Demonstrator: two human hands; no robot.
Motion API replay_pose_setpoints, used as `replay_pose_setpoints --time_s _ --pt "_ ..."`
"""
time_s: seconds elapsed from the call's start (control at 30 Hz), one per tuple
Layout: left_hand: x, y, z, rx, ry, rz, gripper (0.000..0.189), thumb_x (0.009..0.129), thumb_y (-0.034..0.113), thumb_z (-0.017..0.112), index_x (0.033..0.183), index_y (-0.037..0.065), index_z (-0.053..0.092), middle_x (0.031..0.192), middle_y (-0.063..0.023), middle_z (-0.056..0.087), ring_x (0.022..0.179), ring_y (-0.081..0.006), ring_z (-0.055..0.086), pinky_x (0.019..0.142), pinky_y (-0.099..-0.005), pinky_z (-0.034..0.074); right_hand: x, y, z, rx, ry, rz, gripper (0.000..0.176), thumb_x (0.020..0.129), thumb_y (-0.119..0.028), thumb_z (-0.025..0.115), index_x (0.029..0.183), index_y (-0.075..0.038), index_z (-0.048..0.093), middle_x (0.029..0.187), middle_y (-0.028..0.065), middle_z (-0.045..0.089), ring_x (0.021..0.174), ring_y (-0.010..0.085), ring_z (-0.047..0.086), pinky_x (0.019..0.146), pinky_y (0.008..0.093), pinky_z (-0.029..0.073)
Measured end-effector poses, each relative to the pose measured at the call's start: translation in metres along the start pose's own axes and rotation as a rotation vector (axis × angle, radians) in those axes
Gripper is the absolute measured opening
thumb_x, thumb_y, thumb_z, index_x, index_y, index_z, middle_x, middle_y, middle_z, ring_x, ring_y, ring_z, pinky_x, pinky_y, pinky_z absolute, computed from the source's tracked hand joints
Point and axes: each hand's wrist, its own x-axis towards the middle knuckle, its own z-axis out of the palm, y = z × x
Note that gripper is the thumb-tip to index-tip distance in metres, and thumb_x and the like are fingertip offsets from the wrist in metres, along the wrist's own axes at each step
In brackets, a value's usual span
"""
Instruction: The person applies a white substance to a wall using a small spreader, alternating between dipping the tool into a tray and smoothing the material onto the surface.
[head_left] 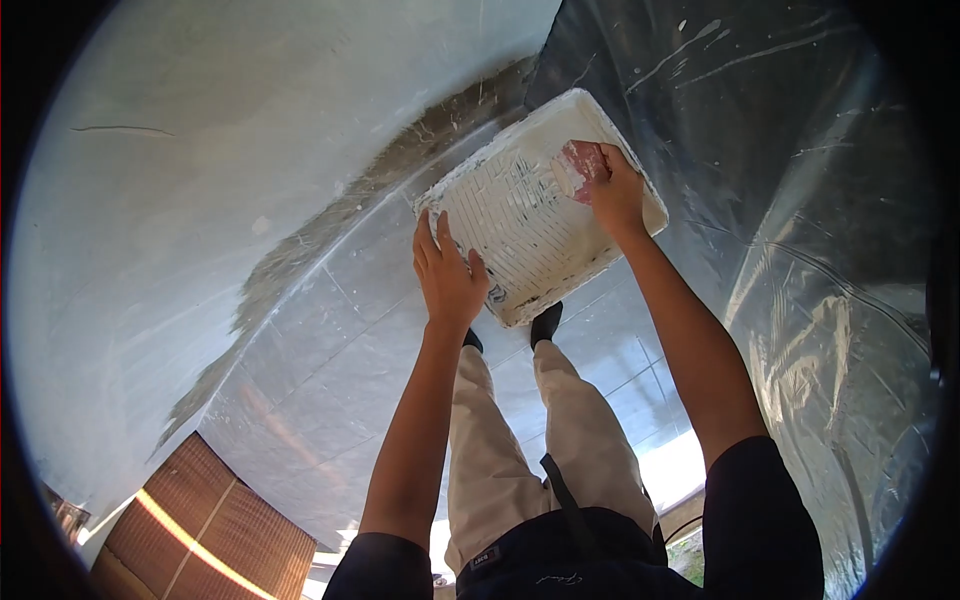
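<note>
A white paint tray [505, 232], ribbed inside and coated with white paint, is in front of me above my feet. My left hand [450, 282] is at its left short edge, thumb on the inner side and fingers along the outside, gripping the rim. Over the far right part of the tray, my right hand [617, 195] is closed around a flat reddish tool [580, 170] smeared with white paint. That tool looks like a wide brush, but its handle is hidden in my fingers.
To the left rises a pale wall [200, 190] with a dark unpainted strip [330, 215] along its base. Paint-spotted plastic sheeting [800, 180] hangs or lies on the right. Below are grey floor tiles [330, 350] and a brown corrugated panel [215, 515].
</note>
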Motion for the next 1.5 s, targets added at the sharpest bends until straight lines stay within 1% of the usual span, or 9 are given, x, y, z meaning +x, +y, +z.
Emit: replay_pose_setpoints --time_s 0.1,0.2,0.27,0.5,0.93,1.1,1.3,1.37,1.5 --pt "-0.003 -0.003 0.015 -0.076 0.037 -0.141 0.074 0.082 0.008 0.059 0.145 -0.002 0.022 0.148 -0.0299 0.022 0.136 -0.0451 0.027 0.109 -0.0547 0.025 0.016 0.018 0.011 -0.093 0.013 -0.130 0.024 0.087 -0.001 0.056 0.110 -0.004 0.061 0.095 0.0199 0.069 0.088 0.0379 0.067 0.078 0.0439 0.052" --pt "-0.015 -0.010 0.034 -0.185 0.060 -0.260 0.076 0.084 0.009 0.058 0.146 -0.005 0.017 0.147 -0.0313 0.021 0.135 -0.0460 0.027 0.110 -0.0544 0.024 0.024 0.027 0.021 -0.155 -0.009 -0.172 0.026 0.088 -0.003 0.057 0.113 -0.003 0.062 0.102 0.0192 0.069 0.090 0.0369 0.067 0.080 0.0371 0.052" --pt "-0.022 -0.015 0.045 -0.236 0.050 -0.317 0.075 0.085 0.010 0.057 0.146 -0.006 0.016 0.147 -0.0316 0.021 0.135 -0.0459 0.027 0.110 -0.0535 0.024 0.028 0.029 0.025 -0.139 0.043 -0.239 0.023 0.086 0.000 0.056 0.108 -0.004 0.063 0.096 0.0212 0.068 0.090 0.0414 0.064 0.078 0.0447 0.052" --pt "-0.020 -0.011 0.046 -0.503 0.011 -0.578 0.075 0.089 0.013 0.056 0.146 -0.010 0.013 0.146 -0.0315 0.021 0.133 -0.0438 0.029 0.111 -0.0497 0.024 0.043 0.041 0.031 -0.086 0.012 -0.192 0.026 0.085 -0.001 0.055 0.110 -0.003 0.063 0.099 0.0207 0.068 0.093 0.0400 0.065 0.082 0.0434 0.052" --pt "-0.019 -0.019 0.048 -0.493 -0.013 -0.600 0.062 0.091 0.015 0.054 0.142 -0.009 0.026 0.139 -0.0267 0.028 0.128 -0.0402 0.032 0.108 -0.0468 0.026 0.042 0.046 0.033 -0.114 0.027 -0.205 0.030 0.084 -0.002 0.056 0.112 -0.005 0.064 0.102 0.0203 0.068 0.095 0.0389 0.065 0.085 0.0422 0.052" --pt "-0.018 -0.019 0.044 -0.549 -0.002 -0.612 0.061 0.092 0.016 0.054 0.142 -0.008 0.028 0.136 -0.0244 0.031 0.120 -0.0350 0.041 0.103 -0.0438 0.034 0.052 0.051 0.036 -0.145 0.010 -0.226 0.030 0.084 -0.005 0.056 0.112 -0.005 0.066 0.103 0.0199 0.068 0.095 0.0374 0.066 0.086 0.0409 0.052" --pt "-0.015 -0.019 0.040 -0.527 -0.046 -0.634 0.062 0.091 0.016 0.056 0.142 -0.006 0.030 0.135 -0.0213 0.032 0.113 -0.0302 0.045 0.094 -0.0407 0.042 0.062 0.059 0.035 -0.144 -0.047 -0.152 0.031 0.085 -0.008 0.057 0.115 -0.007 0.066 0.104 0.0189 0.069 0.096 0.0344 0.067 0.087 0.0378 0.051" --pt "-0.015 -0.017 0.038 -0.535 -0.047 -0.639 0.062 0.091 0.016 0.056 0.143 -0.006 0.030 0.135 -0.0206 0.032 0.113 -0.0291 0.045 0.091 -0.0392 0.043 0.063 0.063 0.035 -0.145 -0.079 -0.107 0.033 0.088 -0.005 0.059 0.121 -0.001 0.062 0.108 0.0172 0.070 0.096 0.0229 0.069 0.085 0.0291 0.050" --pt "-0.014 -0.019 0.036 -0.542 -0.062 -0.650 0.062 0.091 0.016 0.056 0.143 -0.005 0.030 0.135 -0.0188 0.033 0.111 -0.0262 0.046 0.086 -0.0351 0.046 0.061 0.068 0.036 -0.120 -0.102 -0.081 0.033 0.089 -0.004 0.059 0.122 0.000 0.062 0.108 0.0158 0.071 0.094 0.0193 0.068 0.084 0.0280 0.049"
